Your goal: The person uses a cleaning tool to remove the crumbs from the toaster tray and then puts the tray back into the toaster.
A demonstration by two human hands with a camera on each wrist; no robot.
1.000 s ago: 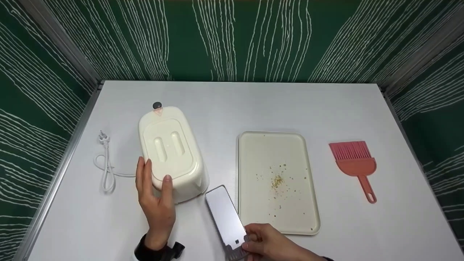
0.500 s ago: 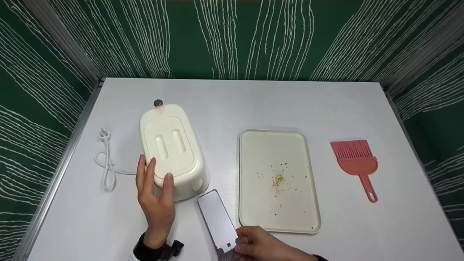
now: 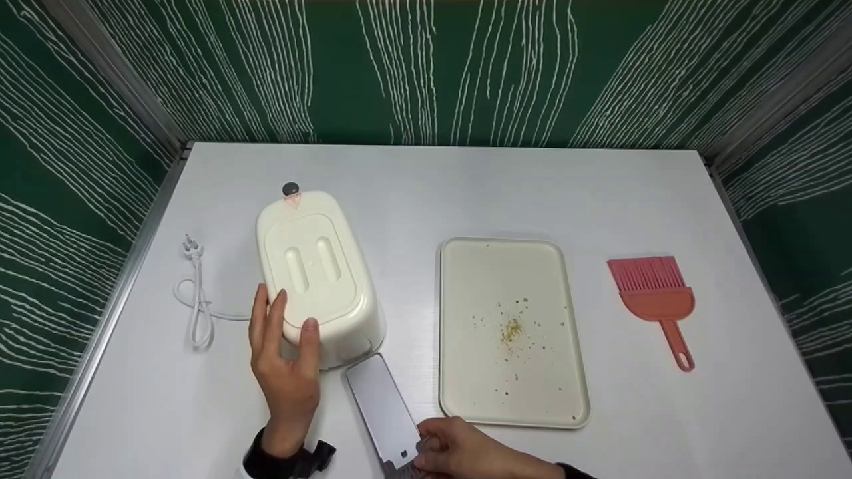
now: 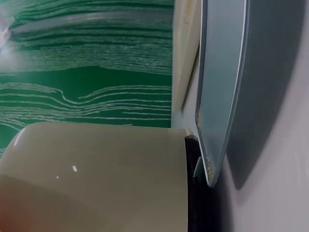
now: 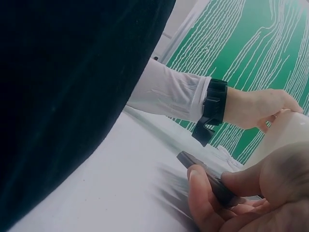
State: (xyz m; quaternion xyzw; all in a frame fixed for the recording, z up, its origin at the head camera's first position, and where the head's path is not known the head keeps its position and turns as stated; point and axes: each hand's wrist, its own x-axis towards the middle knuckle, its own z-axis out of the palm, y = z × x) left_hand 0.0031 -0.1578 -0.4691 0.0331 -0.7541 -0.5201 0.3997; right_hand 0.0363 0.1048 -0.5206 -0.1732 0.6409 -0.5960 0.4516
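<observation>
A cream toaster with a lid stands on the left of the table. My left hand rests on its near-left corner, fingers and thumb spread fairly straight. With my right hand I pinch the dark handle end of a thin metal crumb tray; the left wrist view shows bits of crumb on its rim. The crumb tray's far end sits right by the toaster's near base; whether its tip is inside the slot I cannot tell. In the right wrist view thumb and fingers close on the dark handle.
A cream rectangular serving tray with a small heap of scattered crumbs lies in the middle. To its right is a coral brush. The toaster's looped white cord and plug lie to the left.
My right hand has moved left with the crumb tray, bringing its far end from beside the serving tray to the toaster's near base. My left hand stays on the toaster.
</observation>
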